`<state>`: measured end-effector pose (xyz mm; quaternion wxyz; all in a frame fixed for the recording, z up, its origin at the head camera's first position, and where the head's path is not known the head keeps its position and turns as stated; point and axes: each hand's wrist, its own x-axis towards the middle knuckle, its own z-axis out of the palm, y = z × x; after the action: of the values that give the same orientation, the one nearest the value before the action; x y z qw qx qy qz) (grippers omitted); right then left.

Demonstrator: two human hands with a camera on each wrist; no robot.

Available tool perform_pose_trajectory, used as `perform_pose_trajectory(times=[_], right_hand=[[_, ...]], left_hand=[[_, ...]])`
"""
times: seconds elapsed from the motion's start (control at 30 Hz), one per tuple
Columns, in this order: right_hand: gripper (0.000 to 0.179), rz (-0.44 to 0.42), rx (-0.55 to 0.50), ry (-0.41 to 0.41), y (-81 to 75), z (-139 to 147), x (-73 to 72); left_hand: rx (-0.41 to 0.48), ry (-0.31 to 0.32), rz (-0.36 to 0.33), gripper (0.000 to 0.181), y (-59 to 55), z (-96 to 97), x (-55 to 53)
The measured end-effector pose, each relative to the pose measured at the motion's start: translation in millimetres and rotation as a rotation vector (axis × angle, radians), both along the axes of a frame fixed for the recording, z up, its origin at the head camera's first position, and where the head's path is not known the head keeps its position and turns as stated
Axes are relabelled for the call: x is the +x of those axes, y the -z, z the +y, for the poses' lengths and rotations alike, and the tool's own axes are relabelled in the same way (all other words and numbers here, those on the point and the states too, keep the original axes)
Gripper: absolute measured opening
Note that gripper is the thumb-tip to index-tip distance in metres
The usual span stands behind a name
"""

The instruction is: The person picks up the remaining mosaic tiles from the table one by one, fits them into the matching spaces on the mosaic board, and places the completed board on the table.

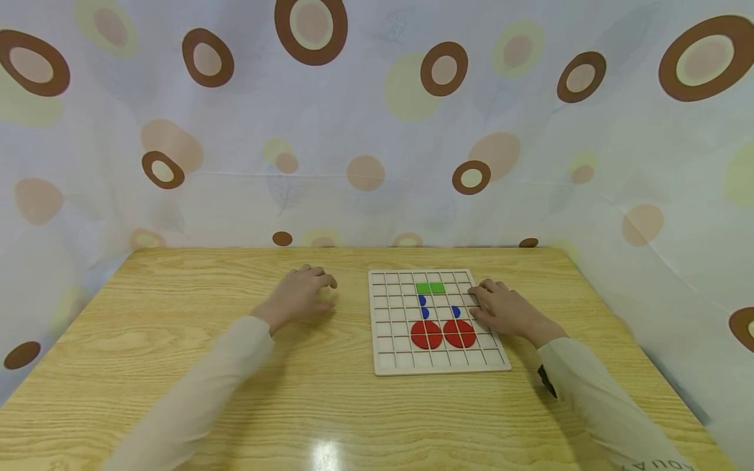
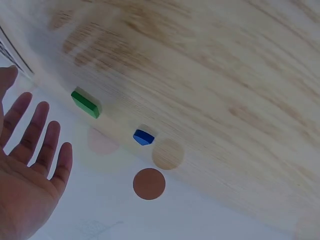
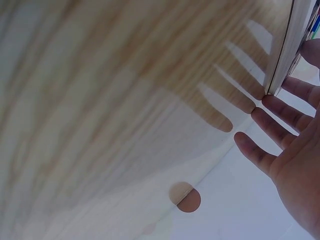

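Observation:
A white board (image 1: 387, 361) ruled with dark grid lines lies flat on the wooden table. On it are two green squares (image 1: 423, 288), three small blue half-rounds (image 1: 456, 313) and two red discs (image 1: 425, 334) crossed by grid lines. My right hand (image 1: 508, 309) is at the board's right edge, fingertips right at the rim and fingers extended. Left of the board, my left hand (image 1: 298, 292) is over the table with loosely bent fingers and holds nothing. In the left wrist view a loose green piece (image 2: 85, 104) and a blue piece (image 2: 143, 137) lie near that hand.
The wooden table (image 1: 330, 418) reaches back to a white curtain (image 1: 365, 118) patterned with brown rings, which also hangs along both sides. A small dark object (image 1: 546, 381) shows under the right sleeve.

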<state>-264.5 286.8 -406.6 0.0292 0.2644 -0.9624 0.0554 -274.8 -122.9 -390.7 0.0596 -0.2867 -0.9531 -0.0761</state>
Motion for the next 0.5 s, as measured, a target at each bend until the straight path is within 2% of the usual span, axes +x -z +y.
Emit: perform_pose_trajectory(times=[0.23,0.5], right_hand=[[0.041,-0.004,-0.005,0.005,1.7,0,-1.3],[0.043,-0.015,-0.003,0.009,0.8,1,-1.2]], left_hand=[[0.026,-0.041,-0.03,0.033,-2.0,-21.9,-1.9],[0.047,-0.082,-0.034,0.032,-3.4,-47.0,-2.6]])
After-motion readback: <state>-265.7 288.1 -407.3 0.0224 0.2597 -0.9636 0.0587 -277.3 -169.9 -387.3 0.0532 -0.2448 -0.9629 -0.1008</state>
